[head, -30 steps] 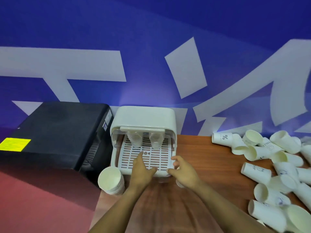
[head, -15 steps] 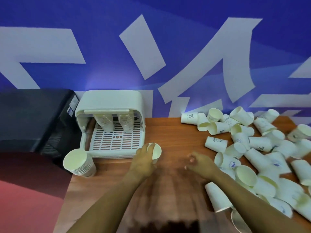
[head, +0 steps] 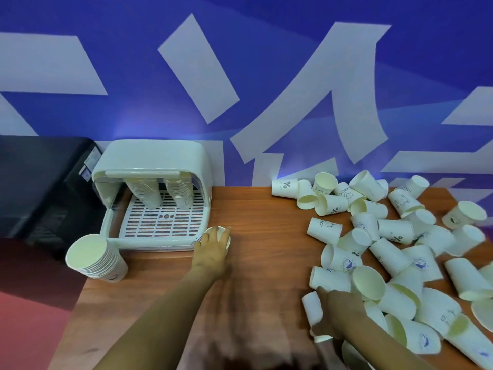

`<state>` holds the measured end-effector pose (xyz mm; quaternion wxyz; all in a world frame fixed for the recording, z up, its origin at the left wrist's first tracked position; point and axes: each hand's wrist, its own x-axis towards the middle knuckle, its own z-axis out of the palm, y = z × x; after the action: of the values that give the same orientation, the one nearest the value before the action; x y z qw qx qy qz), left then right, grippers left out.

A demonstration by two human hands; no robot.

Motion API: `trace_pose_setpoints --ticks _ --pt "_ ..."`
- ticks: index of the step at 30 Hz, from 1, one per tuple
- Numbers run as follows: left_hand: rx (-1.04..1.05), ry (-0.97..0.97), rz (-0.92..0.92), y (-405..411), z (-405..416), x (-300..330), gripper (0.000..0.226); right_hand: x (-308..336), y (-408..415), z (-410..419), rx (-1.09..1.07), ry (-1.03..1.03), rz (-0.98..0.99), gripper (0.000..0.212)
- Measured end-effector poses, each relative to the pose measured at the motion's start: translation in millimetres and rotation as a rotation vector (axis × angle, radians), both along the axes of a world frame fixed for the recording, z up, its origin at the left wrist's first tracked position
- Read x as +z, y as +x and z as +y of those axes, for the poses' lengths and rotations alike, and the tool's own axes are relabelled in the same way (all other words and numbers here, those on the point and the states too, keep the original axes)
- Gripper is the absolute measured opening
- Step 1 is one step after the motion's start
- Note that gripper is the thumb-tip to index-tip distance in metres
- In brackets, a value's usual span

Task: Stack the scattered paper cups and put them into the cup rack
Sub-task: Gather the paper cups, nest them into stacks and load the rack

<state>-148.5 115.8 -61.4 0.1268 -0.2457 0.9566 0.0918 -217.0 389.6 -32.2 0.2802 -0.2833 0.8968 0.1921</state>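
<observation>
A white cup rack (head: pixel 152 161) with its lid raised stands at the back left of the table; two stacks of paper cups (head: pixel 145 192) stand inside at the back of its slotted tray. My left hand (head: pixel 212 249) grips an upright paper cup (head: pixel 220 233) just right of the rack's front corner. My right hand (head: pixel 337 313) is curled round a paper cup lying on its side (head: pixel 312 307) at the near edge of a big scatter of paper cups (head: pixel 394 252). Another tall stack of cups (head: pixel 97 259) stands by the rack's front left corner.
A black machine (head: pixel 40 182) sits left of the rack, beyond the table's left edge. The brown wooden table (head: pixel 266 231) runs to a blue and white wall behind. Scattered cups cover the table's right half.
The view has swung right. My left hand came off the rack's tray and now holds a cup beside it. My right hand left the tray, crossed to the pile and closed on a cup.
</observation>
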Motion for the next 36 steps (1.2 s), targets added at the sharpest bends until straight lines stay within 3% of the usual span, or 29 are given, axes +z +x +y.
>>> trace_pose_setpoints --ticks 4,9,15,20,27,31,36 --pt "0.063 0.080 -0.012 5.5 -3.8 1.0 0.083 -6.1 2.3 -1.1 0.019 -0.014 0.015 0.070" --pt "0.011 0.085 -0.022 13.9 -4.7 3.9 0.067 -17.9 15.0 -3.7 -0.097 -0.185 -0.043 0.062" --pt "-0.061 -0.049 -0.052 31.8 -7.3 15.0 0.065 -32.6 31.3 -13.8 -0.258 -0.415 -0.178 0.078" --pt "-0.022 0.097 -0.030 53.5 -16.7 20.8 0.073 -29.2 36.7 -37.8 -0.282 -0.434 -0.226 0.098" --pt "0.031 0.200 0.100 85.8 -58.0 50.1 0.075 -1.9 37.5 -111.8 -0.235 -0.644 -0.256 0.090" --pt "0.077 0.209 0.206 105.1 -87.3 65.0 0.075 16.1 48.6 -160.6 -0.214 -0.764 -0.254 0.068" --pt "0.107 0.143 0.321 117.1 -132.0 81.4 0.073 35.1 58.4 -219.9 -0.179 -0.890 -0.217 0.071"
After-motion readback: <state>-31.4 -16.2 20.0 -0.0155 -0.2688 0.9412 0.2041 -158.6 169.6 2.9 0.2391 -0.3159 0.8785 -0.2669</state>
